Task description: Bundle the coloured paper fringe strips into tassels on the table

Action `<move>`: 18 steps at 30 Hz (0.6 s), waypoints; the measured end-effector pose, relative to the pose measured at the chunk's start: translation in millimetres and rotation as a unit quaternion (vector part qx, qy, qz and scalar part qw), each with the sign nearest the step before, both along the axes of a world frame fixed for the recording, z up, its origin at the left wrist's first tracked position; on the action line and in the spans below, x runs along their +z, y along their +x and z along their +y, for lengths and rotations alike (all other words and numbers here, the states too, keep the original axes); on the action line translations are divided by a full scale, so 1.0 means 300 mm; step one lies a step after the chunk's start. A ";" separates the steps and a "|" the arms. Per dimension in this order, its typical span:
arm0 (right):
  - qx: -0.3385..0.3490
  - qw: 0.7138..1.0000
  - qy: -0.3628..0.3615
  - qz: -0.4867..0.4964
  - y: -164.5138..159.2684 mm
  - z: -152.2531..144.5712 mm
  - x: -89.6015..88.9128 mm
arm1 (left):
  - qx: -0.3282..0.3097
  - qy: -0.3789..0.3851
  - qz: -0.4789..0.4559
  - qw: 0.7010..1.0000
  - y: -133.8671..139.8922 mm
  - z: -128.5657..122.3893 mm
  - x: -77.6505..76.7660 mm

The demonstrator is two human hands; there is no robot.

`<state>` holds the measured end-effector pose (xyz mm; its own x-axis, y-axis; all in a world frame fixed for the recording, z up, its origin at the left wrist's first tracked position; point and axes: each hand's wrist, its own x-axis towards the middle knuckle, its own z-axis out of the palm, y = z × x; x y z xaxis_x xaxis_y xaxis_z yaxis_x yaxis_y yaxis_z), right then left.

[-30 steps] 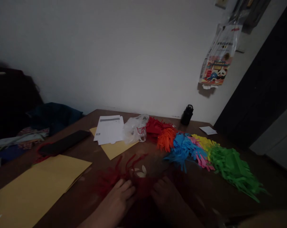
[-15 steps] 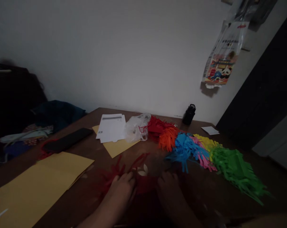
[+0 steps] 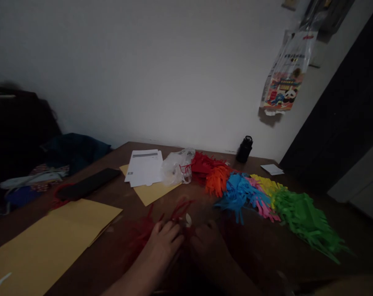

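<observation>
Red fringed paper (image 3: 149,228) — dark, blurred; both hands touching.

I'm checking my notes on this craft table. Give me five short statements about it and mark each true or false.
1. Both hands, left hand and right hand, rest on red fringed paper at the near edge of the table. True.
2. The green fringed paper lies at the left end of the coloured row. False: it lies at the right end, past the yellow.
3. A black bottle stands near the wall. True.
4. The white printed sheets lie under the yellow envelope. False: they lie on top of it.
5. The dark phone lies left of the white printed sheets. True.
</observation>
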<state>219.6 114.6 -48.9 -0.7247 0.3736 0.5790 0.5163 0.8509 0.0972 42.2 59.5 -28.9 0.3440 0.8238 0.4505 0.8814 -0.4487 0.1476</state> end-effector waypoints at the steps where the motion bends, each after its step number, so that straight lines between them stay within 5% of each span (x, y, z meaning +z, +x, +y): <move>1: 0.000 1.000 -0.001 -0.003 -0.002 -0.003 0.004 | -0.016 0.014 0.001 1.000 0.000 0.004 -0.008; 12: 0.040 0.991 -0.006 -0.131 0.088 -0.026 0.006 | -0.103 0.091 0.019 0.990 -0.037 0.008 -0.045; 18: 0.026 0.995 -0.044 -0.090 0.129 0.002 -0.014 | -0.075 0.073 -0.016 0.994 -0.047 0.014 -0.100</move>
